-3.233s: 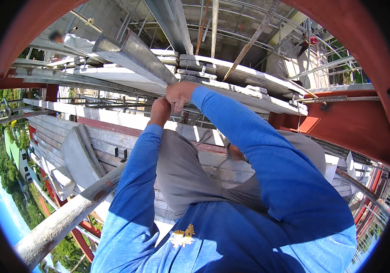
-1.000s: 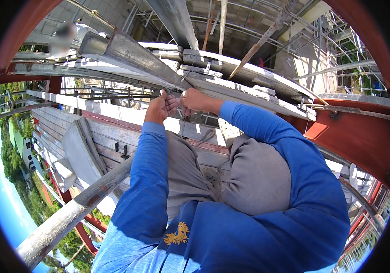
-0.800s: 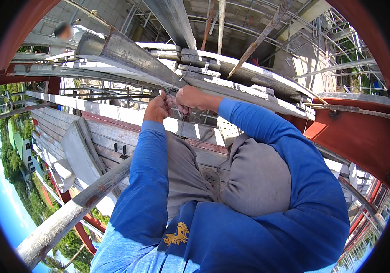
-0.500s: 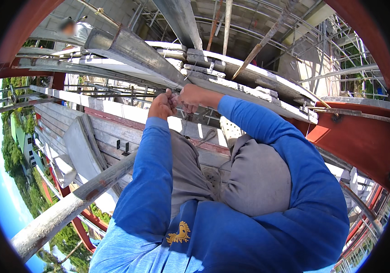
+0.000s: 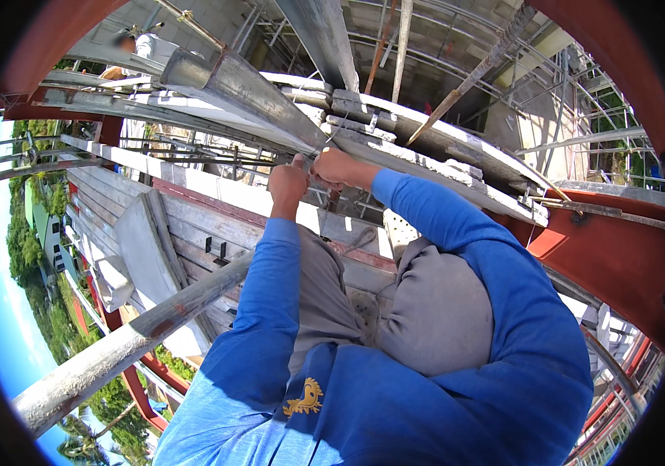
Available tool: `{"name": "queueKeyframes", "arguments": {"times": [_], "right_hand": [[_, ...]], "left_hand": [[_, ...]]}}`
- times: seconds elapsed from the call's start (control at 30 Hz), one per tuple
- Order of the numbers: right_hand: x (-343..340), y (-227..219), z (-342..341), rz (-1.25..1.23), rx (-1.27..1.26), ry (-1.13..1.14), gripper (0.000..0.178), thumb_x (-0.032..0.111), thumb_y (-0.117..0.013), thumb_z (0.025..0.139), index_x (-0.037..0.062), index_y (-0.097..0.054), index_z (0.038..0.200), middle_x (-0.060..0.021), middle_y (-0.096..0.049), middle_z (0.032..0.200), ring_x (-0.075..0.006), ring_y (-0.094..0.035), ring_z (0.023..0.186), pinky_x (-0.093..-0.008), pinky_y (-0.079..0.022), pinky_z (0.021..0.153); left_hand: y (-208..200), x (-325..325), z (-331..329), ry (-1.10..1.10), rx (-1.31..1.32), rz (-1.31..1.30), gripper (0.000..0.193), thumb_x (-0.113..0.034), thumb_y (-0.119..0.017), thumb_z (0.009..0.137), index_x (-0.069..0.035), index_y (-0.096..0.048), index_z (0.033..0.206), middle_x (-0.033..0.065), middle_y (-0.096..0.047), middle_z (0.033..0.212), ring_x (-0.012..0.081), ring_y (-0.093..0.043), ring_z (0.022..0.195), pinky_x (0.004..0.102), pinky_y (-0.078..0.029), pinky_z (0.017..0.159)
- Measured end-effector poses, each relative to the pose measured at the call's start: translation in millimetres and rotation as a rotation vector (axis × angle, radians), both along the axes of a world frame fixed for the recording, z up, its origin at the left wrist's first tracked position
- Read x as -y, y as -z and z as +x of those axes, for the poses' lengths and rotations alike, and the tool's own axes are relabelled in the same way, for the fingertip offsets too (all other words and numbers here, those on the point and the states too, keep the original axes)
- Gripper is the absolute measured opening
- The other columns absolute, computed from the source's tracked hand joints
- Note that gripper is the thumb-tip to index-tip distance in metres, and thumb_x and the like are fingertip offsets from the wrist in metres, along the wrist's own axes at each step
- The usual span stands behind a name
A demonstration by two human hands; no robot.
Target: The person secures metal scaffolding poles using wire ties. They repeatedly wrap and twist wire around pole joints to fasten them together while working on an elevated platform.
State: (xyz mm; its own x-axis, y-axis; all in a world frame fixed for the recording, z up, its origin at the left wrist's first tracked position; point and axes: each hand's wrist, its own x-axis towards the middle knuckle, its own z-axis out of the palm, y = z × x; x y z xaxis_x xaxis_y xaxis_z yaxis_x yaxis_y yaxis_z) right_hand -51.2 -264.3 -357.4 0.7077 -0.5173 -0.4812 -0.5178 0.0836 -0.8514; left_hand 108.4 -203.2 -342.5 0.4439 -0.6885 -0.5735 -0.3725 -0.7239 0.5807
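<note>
Both arms reach forward in blue sleeves. My left hand [image 5: 289, 186] is closed, thumb raised, just short of the lower end of a grey metal channel [image 5: 258, 97]. My right hand [image 5: 340, 168] is curled beside it, close against that end, with its back facing up. Whatever the fingers of either hand pinch is too small or hidden to make out. Past the hands, a stack of rough concrete-edged slabs [image 5: 425, 151] runs off to the right. My bent knees in grey trousers [image 5: 441, 299] are below the hands.
A thick metal pipe [image 5: 138, 334] slants across the lower left, near my left forearm. Wooden planks [image 5: 192, 241] form a platform with a grey board [image 5: 146, 241] on it. A red steel beam [image 5: 604, 256] stands right. Another person [image 5: 154, 48] is at the far upper left.
My left hand has turned and closed, its thumb now pointing up, and sits slightly lower and to the right. My right hand has shifted slightly right with the whole view.
</note>
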Motion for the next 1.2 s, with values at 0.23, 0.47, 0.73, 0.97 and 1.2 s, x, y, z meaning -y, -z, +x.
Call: {"name": "queueKeyframes", "arguments": {"times": [0.23, 0.47, 0.73, 0.97, 1.2], "right_hand": [[4.0, -21.1, -12.7, 0.427, 0.069, 0.278, 0.026, 0.017, -0.067, 0.094, -0.0029, -0.073, 0.078, -0.0134, -0.067, 0.065, -0.0212, -0.064, 0.048, -0.0372, -0.050, 0.042], [10.4, -24.7, -14.6, 0.508, 0.093, 0.281, 0.029, 0.023, -0.070, 0.096, -0.0046, -0.073, 0.086, -0.0120, -0.068, 0.068, -0.0192, -0.059, 0.045, -0.0340, -0.046, 0.040], [34.1, -49.7, -2.6, 0.469, -0.037, 0.131, 0.021, 0.015, -0.063, 0.095, 0.0011, -0.064, 0.079, -0.0050, -0.053, 0.063, -0.0117, -0.041, 0.043, -0.0333, -0.033, 0.040], [32.7, -46.0, -3.3, 0.528, -0.008, 0.148, 0.025, 0.020, -0.062, 0.098, 0.0002, -0.065, 0.082, -0.0062, -0.058, 0.067, -0.0153, -0.051, 0.049, -0.0354, -0.039, 0.044], [76.1, -25.9, -66.0, -1.154, -0.376, -0.339, 0.026, 0.019, -0.061, 0.099, -0.0039, -0.072, 0.103, -0.0231, -0.075, 0.093, -0.0374, -0.073, 0.077, -0.0515, -0.059, 0.068]], "left_hand": [[-32.3, -38.2, -46.5, 0.632, 0.633, -0.205, 0.061, -0.014, -0.048, 0.104, 0.017, -0.034, 0.155, 0.0346, -0.035, 0.163, 0.0529, -0.026, 0.155, 0.0607, -0.024, 0.126], [-5.4, -35.6, -52.0, 0.552, 0.596, -0.067, 0.070, -0.024, -0.052, 0.105, 0.017, -0.030, 0.157, 0.0382, -0.039, 0.157, 0.0551, -0.027, 0.154, 0.0641, -0.018, 0.127], [23.9, -23.9, -45.7, 0.393, 0.589, -0.230, 0.059, -0.023, -0.055, 0.103, 0.010, -0.045, 0.152, 0.0307, -0.058, 0.143, 0.0510, -0.042, 0.146, 0.0607, -0.028, 0.123], [14.2, -27.0, -54.6, 0.151, 0.368, -0.372, 0.033, -0.017, -0.054, 0.104, 0.005, -0.058, 0.128, 0.0319, -0.061, 0.134, 0.0522, -0.048, 0.138, 0.0555, -0.034, 0.120], [-29.3, -17.2, -66.3, 0.202, 0.379, -0.300, 0.024, -0.020, -0.056, 0.106, -0.002, -0.071, 0.108, 0.0242, -0.073, 0.108, 0.0477, -0.069, 0.105, 0.0564, -0.052, 0.089]]}}
